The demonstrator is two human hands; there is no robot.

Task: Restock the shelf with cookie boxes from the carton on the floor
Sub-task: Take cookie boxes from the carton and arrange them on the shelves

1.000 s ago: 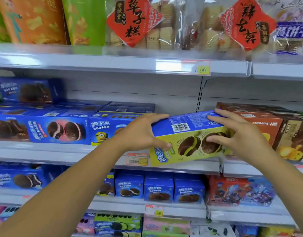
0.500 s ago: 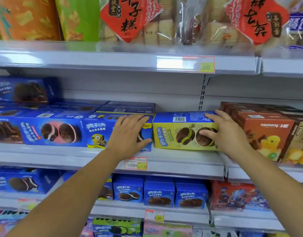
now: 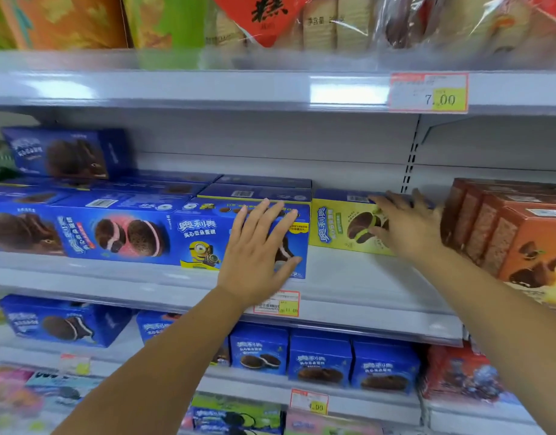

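Two hands up at the middle shelf [image 3: 349,287]. Your left hand [image 3: 258,252] lies flat, fingers spread, against the front face of the blue box [image 3: 207,233] with the yellow cartoon figure; it grips nothing. Your right hand [image 3: 408,227] is open too, fingers splayed, palm pressed on the front of the yellow-green box [image 3: 336,227], fingertips reaching its top right edge; not clamped.

The yellow-green box sits upright on the shelf, set farther back than the blue box, so a bare strip of shelf shows in front of it. Its left end is just beside the blue box; whether they touch, cannot tell. To its right stand orange-brown boxes [image 3: 521,233], near your right wrist.

Left of the blue box, more blue boxes [image 3: 82,227] line the shelf front, others laid flat behind, one box [image 3: 63,152] stacked on top at far left.

Price tag [image 3: 278,304] on the shelf lip, partly behind your left wrist. A second tag [image 3: 429,92] reading 7.00 on the shelf above. Lower shelf holds small blue boxes [image 3: 320,359].

Carton not in view.
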